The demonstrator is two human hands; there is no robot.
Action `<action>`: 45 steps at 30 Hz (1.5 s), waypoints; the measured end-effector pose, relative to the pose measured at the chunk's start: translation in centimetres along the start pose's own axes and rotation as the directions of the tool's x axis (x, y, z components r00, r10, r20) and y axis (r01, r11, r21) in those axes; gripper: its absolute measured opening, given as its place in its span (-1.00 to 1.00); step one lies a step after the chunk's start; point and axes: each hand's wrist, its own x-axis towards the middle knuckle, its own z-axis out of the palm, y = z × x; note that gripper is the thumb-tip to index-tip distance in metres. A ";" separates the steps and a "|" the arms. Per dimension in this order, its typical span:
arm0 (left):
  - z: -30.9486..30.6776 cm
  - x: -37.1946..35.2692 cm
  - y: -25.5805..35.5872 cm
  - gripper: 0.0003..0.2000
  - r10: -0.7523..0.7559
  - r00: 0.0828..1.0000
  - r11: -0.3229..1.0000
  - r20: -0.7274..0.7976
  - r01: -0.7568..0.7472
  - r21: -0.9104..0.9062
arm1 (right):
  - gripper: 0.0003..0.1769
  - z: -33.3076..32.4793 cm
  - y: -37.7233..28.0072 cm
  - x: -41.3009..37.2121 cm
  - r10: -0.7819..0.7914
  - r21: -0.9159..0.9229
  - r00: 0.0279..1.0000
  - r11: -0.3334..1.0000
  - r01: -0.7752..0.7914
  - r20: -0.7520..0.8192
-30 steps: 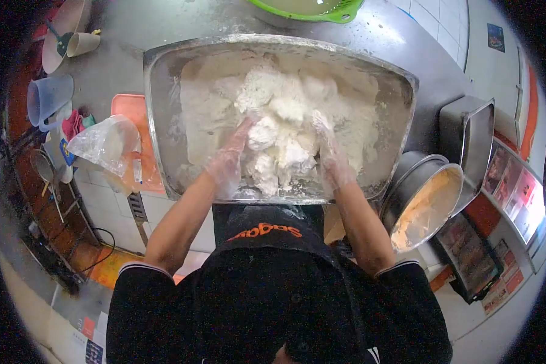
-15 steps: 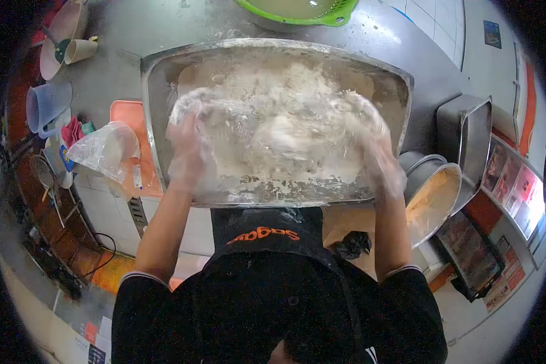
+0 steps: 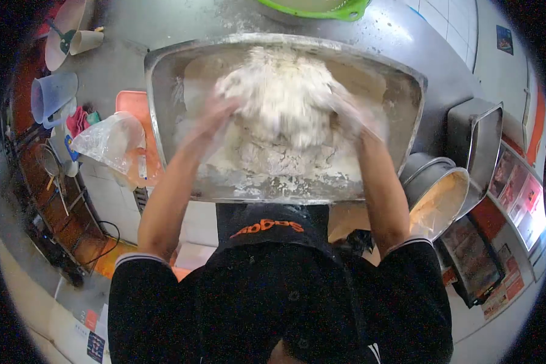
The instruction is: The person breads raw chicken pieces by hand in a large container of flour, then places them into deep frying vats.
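Note:
A large metal tray holds white flour and a heap of flour-coated pieces, whose kind I cannot make out under the coating. The heap is blurred and bunched toward the far middle of the tray. My left hand is pressed around its left side. On the opposite side, my right hand cups it, so the heap sits between both hands. Motion and flour hide most of the fingers. Looser flour lies in the near part of the tray.
A green basket stands beyond the tray on the metal counter. To the left are an orange board, a plastic bag and a clear jug. Metal containers sit at the right.
Both hands have moved inward and away from my body, from the tray's sides to the heap. The coated pieces are gathered and raised between them.

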 end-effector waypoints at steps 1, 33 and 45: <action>-3.1 -0.3 -2.2 -0.45 0.067 0.988 0.971 0.140 -0.032 -0.237 | -0.33 -1.0 0.9 -1.3 0.008 0.004 1.000 1.000 -0.008 -0.003; 2.6 7.2 -8.1 -0.35 0.611 0.690 0.700 -0.389 -0.240 0.673 | -0.41 -2.3 7.2 4.3 -0.253 0.022 0.871 0.957 0.289 -0.420; -3.1 1.7 -4.9 -0.64 0.356 0.879 0.725 0.316 -0.473 0.500 | -0.35 0.2 4.2 0.6 0.015 0.348 0.999 0.937 -0.001 -0.036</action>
